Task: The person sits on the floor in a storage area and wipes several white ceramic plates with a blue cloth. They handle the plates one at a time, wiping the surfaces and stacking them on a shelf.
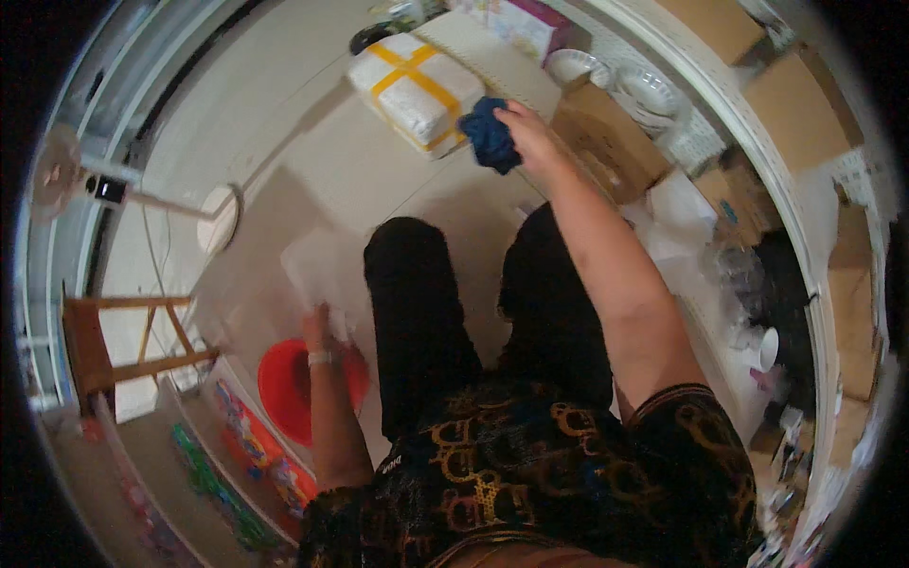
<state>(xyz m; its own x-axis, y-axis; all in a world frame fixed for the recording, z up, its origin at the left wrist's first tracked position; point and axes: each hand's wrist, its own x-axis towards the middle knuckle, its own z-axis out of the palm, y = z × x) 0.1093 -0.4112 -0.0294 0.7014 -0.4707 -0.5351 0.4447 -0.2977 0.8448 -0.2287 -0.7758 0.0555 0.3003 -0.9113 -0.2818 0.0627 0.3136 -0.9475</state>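
My right hand (529,131) grips a bunched dark blue cloth (490,135) at the upper middle, beside the near right corner of a white package (419,85) crossed with yellow tape. My left hand (318,330) is lower left, above the rim of a red plastic tub (280,390). A pale, see-through sheet or bag (309,266) is at its fingers, blurred by motion; whether the fingers are closed on it is unclear. The wrist bears a light band. My black-clad knees stand between the two hands.
A floor fan's round base (220,216) and a wooden stool (106,341) are at left. Lower left, shelves hold colourful packets (241,433). An open cardboard box (611,142), white ribbed plates (646,89) and a white cup (765,349) lie along the right. More cartons (802,106) line the outer shelf.
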